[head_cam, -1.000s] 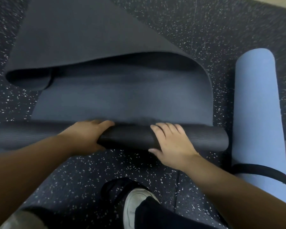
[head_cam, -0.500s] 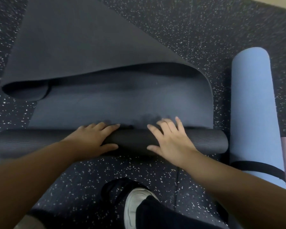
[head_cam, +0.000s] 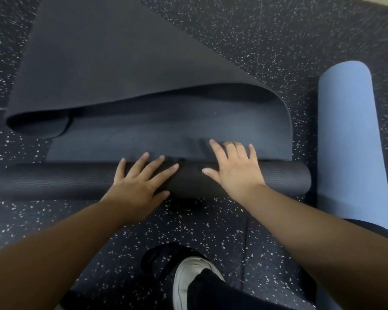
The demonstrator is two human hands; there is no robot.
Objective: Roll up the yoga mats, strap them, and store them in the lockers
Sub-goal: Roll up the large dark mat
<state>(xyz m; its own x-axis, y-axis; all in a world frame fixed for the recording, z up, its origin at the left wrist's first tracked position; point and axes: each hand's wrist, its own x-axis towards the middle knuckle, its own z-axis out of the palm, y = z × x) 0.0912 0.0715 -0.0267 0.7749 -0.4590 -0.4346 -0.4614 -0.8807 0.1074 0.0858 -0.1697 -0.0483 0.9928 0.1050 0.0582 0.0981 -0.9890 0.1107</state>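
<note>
Rolling is the step in hand: the black mat (head_cam: 278, 179) lies partly rolled on the speckled floor (head_cam: 211, 220), its far half folded back over itself. Left hand (head_cam: 139, 184) and right hand (head_cam: 233, 168) press flat on the roll, fingers straight, gripping nothing. Next, I judge, an even forward push, beside the blue rolled mat (head_cam: 349, 142).

dark speckled floor (head_cam: 244, 41) carries a half-rolled black mat (head_cam: 121, 74), a rolled blue mat (head_cam: 349, 135) and a white shoe (head_cam: 188, 280).
</note>
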